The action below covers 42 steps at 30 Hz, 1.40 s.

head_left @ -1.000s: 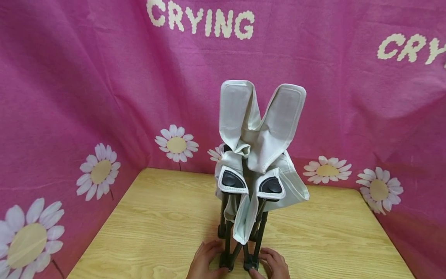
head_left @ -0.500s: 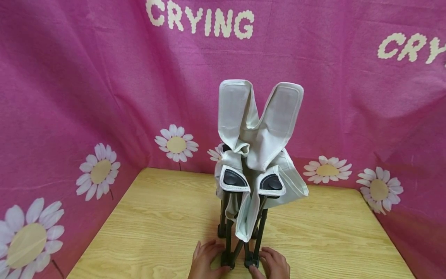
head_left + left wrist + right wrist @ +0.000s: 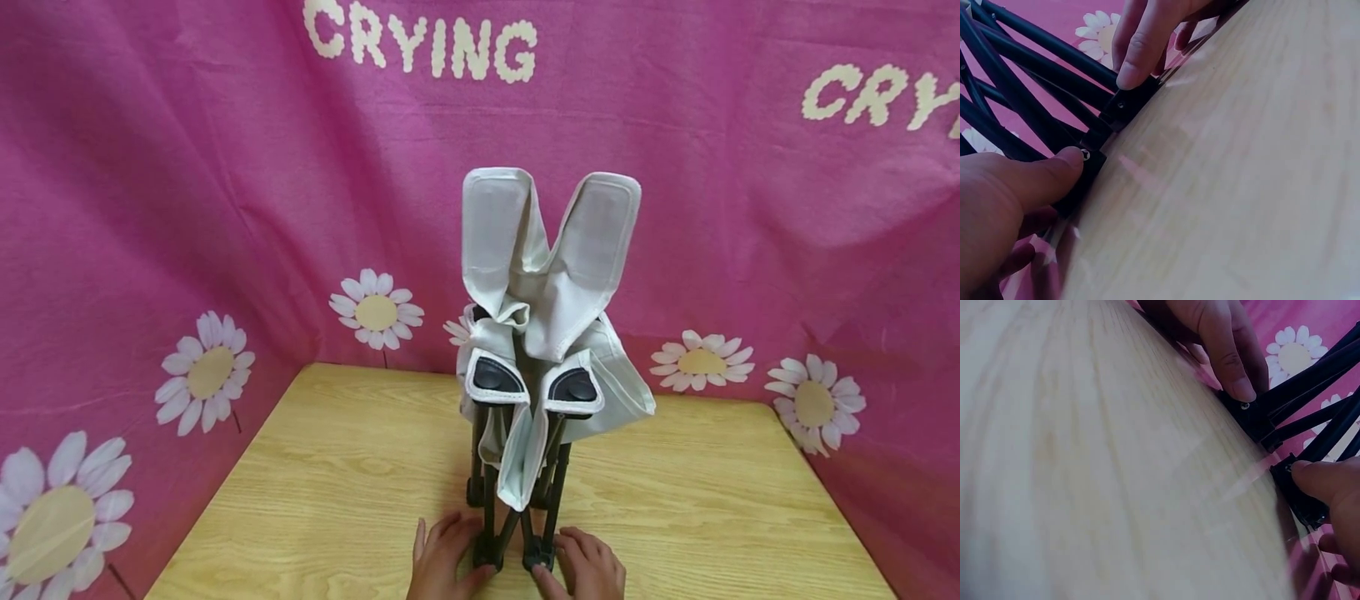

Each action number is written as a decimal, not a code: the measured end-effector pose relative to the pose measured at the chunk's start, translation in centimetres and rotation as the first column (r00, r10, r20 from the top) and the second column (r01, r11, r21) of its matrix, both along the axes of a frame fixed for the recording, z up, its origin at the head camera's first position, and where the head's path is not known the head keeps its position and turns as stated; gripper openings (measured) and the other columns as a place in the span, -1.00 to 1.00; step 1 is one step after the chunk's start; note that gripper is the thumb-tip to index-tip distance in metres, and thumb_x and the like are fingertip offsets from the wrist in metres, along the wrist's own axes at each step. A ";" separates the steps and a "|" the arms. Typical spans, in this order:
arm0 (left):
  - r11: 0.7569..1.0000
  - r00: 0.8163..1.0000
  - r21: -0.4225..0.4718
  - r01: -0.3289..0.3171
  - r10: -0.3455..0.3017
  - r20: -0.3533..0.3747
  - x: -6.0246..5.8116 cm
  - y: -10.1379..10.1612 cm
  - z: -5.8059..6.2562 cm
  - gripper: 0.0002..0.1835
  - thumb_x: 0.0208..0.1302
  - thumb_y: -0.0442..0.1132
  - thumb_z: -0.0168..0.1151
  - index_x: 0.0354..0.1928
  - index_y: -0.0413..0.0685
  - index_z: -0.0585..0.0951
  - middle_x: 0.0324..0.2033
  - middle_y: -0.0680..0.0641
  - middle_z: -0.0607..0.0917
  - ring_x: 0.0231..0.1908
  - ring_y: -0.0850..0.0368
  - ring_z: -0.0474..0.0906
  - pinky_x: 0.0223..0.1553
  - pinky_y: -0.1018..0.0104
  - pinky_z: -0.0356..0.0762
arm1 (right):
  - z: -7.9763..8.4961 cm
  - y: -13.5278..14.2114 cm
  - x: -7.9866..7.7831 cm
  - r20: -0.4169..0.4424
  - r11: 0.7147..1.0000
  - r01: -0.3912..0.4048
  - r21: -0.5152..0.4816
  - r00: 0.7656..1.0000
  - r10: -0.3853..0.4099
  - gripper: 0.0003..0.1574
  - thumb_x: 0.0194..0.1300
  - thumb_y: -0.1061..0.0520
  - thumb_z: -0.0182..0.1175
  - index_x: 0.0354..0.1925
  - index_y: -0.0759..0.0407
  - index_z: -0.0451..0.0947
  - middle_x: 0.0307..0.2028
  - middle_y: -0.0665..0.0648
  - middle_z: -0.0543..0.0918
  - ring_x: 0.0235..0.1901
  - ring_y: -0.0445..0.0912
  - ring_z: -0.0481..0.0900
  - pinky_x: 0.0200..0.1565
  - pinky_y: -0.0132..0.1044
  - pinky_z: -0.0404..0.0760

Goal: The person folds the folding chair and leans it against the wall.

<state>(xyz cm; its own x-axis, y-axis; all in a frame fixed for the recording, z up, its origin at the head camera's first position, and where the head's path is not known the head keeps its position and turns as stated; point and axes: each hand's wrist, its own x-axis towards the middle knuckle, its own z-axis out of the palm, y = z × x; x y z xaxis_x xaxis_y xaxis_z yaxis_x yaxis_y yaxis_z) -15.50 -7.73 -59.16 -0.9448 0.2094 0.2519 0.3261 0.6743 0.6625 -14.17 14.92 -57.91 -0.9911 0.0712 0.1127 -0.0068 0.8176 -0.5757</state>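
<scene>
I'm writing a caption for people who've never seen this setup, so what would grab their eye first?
Probably the pale fabric at the middle of the head view, two flaps rising like a V above black legs that stand on the wooden table. Next, the vivid pink cloth behind, with cream lettering along the top and white daisies lower down.

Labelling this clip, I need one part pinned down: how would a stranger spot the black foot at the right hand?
On the wooden table stands a black frame topped with pale fabric. Of its two nearest feet, this black foot is on the picture's right, set apart by the right hand's thumb touching it.
</scene>
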 end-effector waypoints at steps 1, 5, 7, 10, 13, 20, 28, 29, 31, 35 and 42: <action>1.000 1.000 -0.005 -0.003 0.003 0.003 -0.1 0.0 0.0 -0.46 0.09 0.15 0.32 0.09 0.07 0.61 0.08 0.05 0.63 0.23 -0.10 0.32 0.20 -0.41 -0.28 | 0.1 0.0 0.0 0.002 1.000 0.000 0.001 1.000 0.000 -0.39 0.08 -0.46 0.23 -0.14 -0.07 0.64 0.02 -0.01 0.55 0.09 0.09 0.38 0.10 0.22 0.20; 0.999 0.999 -0.027 -0.019 0.020 0.031 -0.3 0.2 0.3 -0.44 0.11 0.22 0.27 0.07 0.07 0.62 0.08 0.06 0.62 0.22 -0.10 0.31 0.20 -0.41 -0.27 | 0.2 0.0 -0.2 0.011 1.000 0.002 0.006 1.000 -0.002 -0.39 0.08 -0.47 0.22 -0.14 -0.09 0.64 0.01 -0.02 0.55 0.10 0.07 0.37 0.09 0.21 0.17; 0.999 1.000 -0.033 -0.030 0.030 0.009 -0.3 0.2 0.2 -0.44 0.10 0.25 0.26 0.05 0.08 0.63 0.07 0.07 0.62 0.20 -0.09 0.32 0.19 -0.42 -0.24 | 0.3 0.0 -0.2 0.016 1.000 0.005 0.008 1.000 -0.005 -0.39 0.08 -0.48 0.21 -0.14 -0.10 0.64 0.01 -0.03 0.55 0.09 0.06 0.37 0.08 0.21 0.18; 0.997 0.996 -0.044 -0.055 0.052 -0.068 -0.2 0.3 0.1 -0.46 0.09 0.24 0.27 0.01 0.08 0.65 0.04 0.08 0.63 0.15 -0.07 0.35 0.16 -0.42 -0.16 | 0.4 0.0 -0.4 0.034 1.000 0.011 0.005 0.999 -0.011 -0.36 0.07 -0.51 0.19 -0.14 -0.10 0.64 0.01 -0.02 0.55 0.09 0.06 0.36 0.08 0.21 0.16; 0.994 0.987 -0.058 -0.092 0.083 -0.141 -0.3 0.5 0.0 -0.49 0.04 0.21 0.31 -0.02 0.10 0.66 -0.01 0.11 0.65 0.10 -0.03 0.39 0.14 -0.41 -0.09 | 0.6 -0.1 -0.6 0.059 1.000 0.019 0.002 0.998 -0.019 -0.32 0.05 -0.53 0.18 -0.14 -0.09 0.64 0.01 0.00 0.54 0.09 0.06 0.34 0.07 0.21 0.15; 0.989 0.985 -0.066 -0.133 0.124 -0.116 -0.8 0.9 0.2 -0.51 -0.03 0.15 0.39 -0.02 0.16 0.67 -0.04 0.11 0.63 0.04 0.03 0.35 0.13 -0.37 -0.09 | 0.7 0.0 -1.1 0.098 0.999 0.031 0.011 0.995 -0.032 -0.27 0.04 -0.54 0.18 -0.10 -0.05 0.64 0.04 0.05 0.53 0.09 0.10 0.34 0.06 0.26 0.16; 0.987 0.979 -0.056 -0.152 0.142 -0.149 -1.1 1.2 0.3 -0.52 -0.08 0.07 0.44 -0.04 0.15 0.68 -0.03 0.10 0.61 0.04 0.03 0.34 0.13 -0.29 -0.08 | 0.6 0.2 -1.6 0.086 1.000 0.024 0.019 0.996 -0.026 -0.27 0.08 -0.52 0.17 -0.07 -0.02 0.63 0.04 0.07 0.54 0.09 0.11 0.35 0.05 0.28 0.17; 0.986 0.978 -0.058 -0.156 0.146 -0.149 -1.2 1.3 0.3 -0.52 -0.09 0.07 0.44 -0.04 0.15 0.68 -0.03 0.10 0.61 0.04 0.02 0.34 0.13 -0.30 -0.08 | 0.5 0.2 -1.7 0.082 0.999 0.025 0.020 0.996 -0.026 -0.28 0.08 -0.52 0.17 -0.08 -0.03 0.63 0.04 0.07 0.54 0.09 0.11 0.35 0.05 0.27 0.17; 0.985 0.978 -0.063 -0.162 0.151 -0.146 -1.2 1.3 0.3 -0.52 -0.09 0.07 0.44 -0.04 0.17 0.68 -0.03 0.09 0.60 0.04 0.01 0.34 0.13 -0.30 -0.08 | 0.5 0.3 -1.7 0.069 0.999 0.025 0.026 0.997 -0.027 -0.28 0.08 -0.51 0.18 -0.07 -0.02 0.63 0.04 0.07 0.54 0.09 0.11 0.35 0.04 0.27 0.18; 0.983 0.979 -0.067 -0.168 0.158 -0.130 -1.4 1.5 0.3 -0.52 -0.08 0.07 0.43 -0.03 0.18 0.67 -0.02 0.08 0.59 0.05 0.00 0.33 0.14 -0.30 -0.08 | 0.4 0.2 -1.8 0.044 0.999 0.028 0.037 0.999 -0.030 -0.29 0.08 -0.50 0.19 -0.07 -0.02 0.63 0.05 0.07 0.54 0.08 0.10 0.37 0.04 0.25 0.19; 0.983 0.982 -0.068 -0.173 0.167 -0.088 -1.8 1.6 0.8 -0.55 -0.05 0.04 0.45 -0.04 0.20 0.67 -0.02 0.06 0.58 0.06 -0.03 0.32 0.14 -0.32 -0.08 | 0.9 0.2 -2.3 0.056 0.999 0.026 0.031 0.998 -0.028 -0.34 0.10 -0.45 0.22 -0.07 -0.02 0.62 0.04 0.07 0.54 0.08 0.09 0.37 0.05 0.24 0.17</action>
